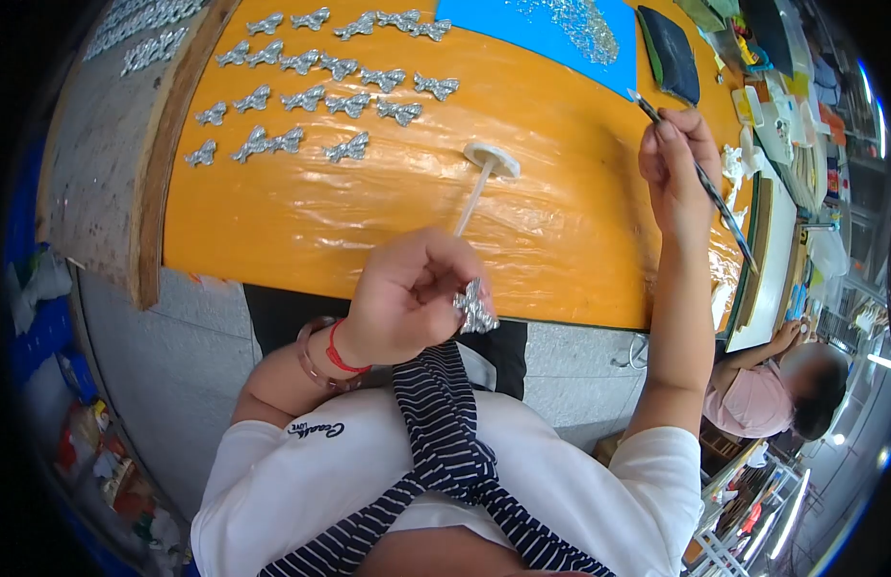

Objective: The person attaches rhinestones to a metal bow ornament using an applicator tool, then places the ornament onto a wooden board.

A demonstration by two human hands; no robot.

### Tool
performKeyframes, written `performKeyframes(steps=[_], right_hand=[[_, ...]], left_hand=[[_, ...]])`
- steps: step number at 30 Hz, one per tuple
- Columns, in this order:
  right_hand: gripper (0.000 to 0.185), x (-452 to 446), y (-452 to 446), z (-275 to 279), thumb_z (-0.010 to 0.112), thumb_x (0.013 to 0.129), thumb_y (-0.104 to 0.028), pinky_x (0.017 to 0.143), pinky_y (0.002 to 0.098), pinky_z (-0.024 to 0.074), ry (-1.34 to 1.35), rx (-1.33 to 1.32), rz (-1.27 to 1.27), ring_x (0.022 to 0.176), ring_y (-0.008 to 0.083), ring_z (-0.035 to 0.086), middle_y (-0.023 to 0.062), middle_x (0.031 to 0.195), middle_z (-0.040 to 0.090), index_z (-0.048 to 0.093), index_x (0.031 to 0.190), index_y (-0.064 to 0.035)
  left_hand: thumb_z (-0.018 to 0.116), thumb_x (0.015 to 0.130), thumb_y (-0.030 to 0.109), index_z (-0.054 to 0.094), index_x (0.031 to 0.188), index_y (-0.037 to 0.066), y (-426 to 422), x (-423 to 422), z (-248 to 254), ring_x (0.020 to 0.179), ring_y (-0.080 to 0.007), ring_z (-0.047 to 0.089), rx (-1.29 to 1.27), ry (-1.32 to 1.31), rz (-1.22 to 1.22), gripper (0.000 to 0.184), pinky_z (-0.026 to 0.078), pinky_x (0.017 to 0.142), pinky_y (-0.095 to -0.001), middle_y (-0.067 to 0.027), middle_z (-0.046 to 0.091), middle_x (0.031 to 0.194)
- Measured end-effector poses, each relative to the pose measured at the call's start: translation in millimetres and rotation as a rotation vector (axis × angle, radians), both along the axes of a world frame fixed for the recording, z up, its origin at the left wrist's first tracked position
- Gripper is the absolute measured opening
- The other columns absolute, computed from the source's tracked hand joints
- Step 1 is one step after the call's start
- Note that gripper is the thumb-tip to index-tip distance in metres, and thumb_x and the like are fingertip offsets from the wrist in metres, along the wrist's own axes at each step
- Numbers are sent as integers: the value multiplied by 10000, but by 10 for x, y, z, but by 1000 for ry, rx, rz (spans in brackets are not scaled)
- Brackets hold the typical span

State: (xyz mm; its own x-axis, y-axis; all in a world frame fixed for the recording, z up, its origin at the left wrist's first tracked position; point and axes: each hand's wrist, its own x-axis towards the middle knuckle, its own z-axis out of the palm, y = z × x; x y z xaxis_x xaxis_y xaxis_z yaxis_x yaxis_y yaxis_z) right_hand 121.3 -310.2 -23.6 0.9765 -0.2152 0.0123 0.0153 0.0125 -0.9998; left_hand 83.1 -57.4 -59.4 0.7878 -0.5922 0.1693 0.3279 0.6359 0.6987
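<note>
My left hand (407,288) is closed, pinching a small silver bow (474,308) between thumb and fingers, close to my body at the table's front edge. Just beyond that hand, a white disc (492,159) with a thin pale stick (472,200) rests on the orange table cover (311,207); I cannot tell whether the stick touches my fingers. Raised over the table's right side, my right hand (678,168) grips a slim dark pencil-like tool (710,190). Its pale pointed tip is directed toward the blue sheet (522,34), where many tiny shiny stones (585,34) lie.
Several silver bows (347,104) lie in rough rows on the table's left half. More sit on a grey board (109,144) beyond a wooden edge. A dark pouch-like item (669,56) lies right of the blue sheet. Another person (768,385) sits at the right.
</note>
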Motion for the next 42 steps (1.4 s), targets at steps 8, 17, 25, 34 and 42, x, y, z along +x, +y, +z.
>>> performKeyframes(steps=[8, 17, 25, 34, 42], right_hand=[[116, -652, 687, 456, 475, 766, -121, 300, 155, 271, -99, 537, 297, 334, 76, 356, 43, 493, 437, 413, 833, -50], [249, -1247, 1227, 506, 576, 725, -156, 421, 286, 456, -235, 467, 225, 447, 205, 502, 103, 476, 470, 353, 772, -57], [249, -1534, 1351, 532, 596, 723, -153, 558, 336, 485, -376, 179, 183, 668, 268, 560, 220, 664, 539, 390, 824, -56], [117, -776, 595, 295, 488, 771, -50, 555, 221, 423, -353, -413, -15, 600, 141, 523, 110, 687, 518, 426, 836, 26], [124, 197, -230, -276, 555, 741, -88, 513, 157, 351, -207, -676, -65, 566, 40, 439, 9, 654, 511, 480, 803, -12]], left_hand=[[447, 733, 1, 406, 915, -6, -72, -116, 284, 675, -47, 466, -13, -101, 137, 186, 394, 611, -174, -37, 493, 773], [348, 708, -19, 375, 871, 5, 27, -411, 465, 657, -106, 502, 93, -169, 229, 168, 428, 605, -221, -92, 492, 741], [359, 714, -23, 366, 874, 1, 94, -581, 570, 665, -111, 505, 6, -177, 236, 161, 430, 605, -221, -89, 483, 742], [355, 717, -22, 399, 817, 15, 118, -589, 489, 609, -91, 480, 66, -101, 331, 115, 413, 548, -201, -77, 489, 691], [390, 670, -24, 400, 772, 16, 108, -413, 357, 572, -116, 499, 136, -183, 268, 110, 423, 516, -208, -87, 479, 662]])
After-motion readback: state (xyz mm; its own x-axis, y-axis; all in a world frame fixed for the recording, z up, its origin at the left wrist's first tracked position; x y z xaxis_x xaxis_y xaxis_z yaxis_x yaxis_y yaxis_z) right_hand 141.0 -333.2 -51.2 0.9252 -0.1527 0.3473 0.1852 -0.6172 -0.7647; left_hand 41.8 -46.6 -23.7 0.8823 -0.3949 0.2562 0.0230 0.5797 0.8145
